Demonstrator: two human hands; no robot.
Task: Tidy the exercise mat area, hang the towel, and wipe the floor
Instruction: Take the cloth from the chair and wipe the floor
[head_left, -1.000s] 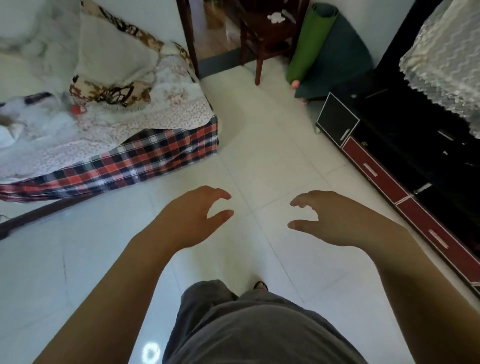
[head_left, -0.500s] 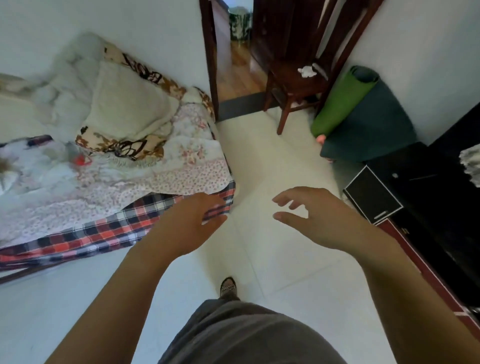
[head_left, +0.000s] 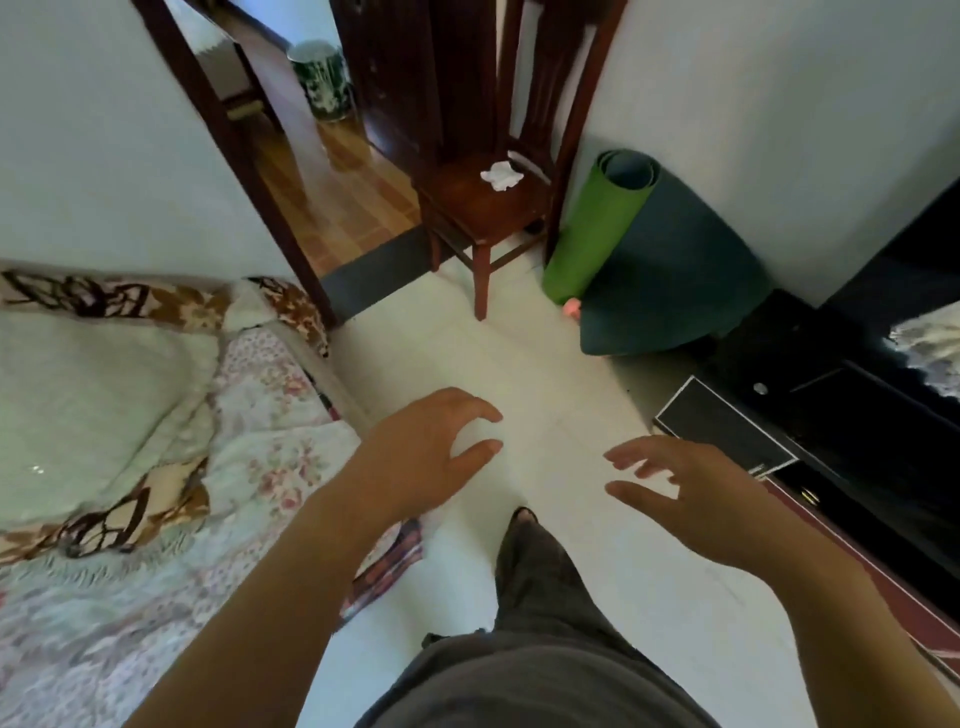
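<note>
Mat (head_left: 597, 228) half-rolled; left hand (head_left: 415, 457), right hand (head_left: 696, 499) spread, empty; pink object (head_left: 571, 307) beside it unclear.

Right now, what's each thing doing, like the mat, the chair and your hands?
Exercise mat: partly rolled, green roll standing by the wall.
Chair: upright, crumpled white cloth on its seat.
Left hand: open, holding nothing.
Right hand: open, holding nothing.
Bed covers: rumpled.

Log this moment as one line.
left hand: open, empty | right hand: open, empty | exercise mat: partly rolled, beside chair
</note>
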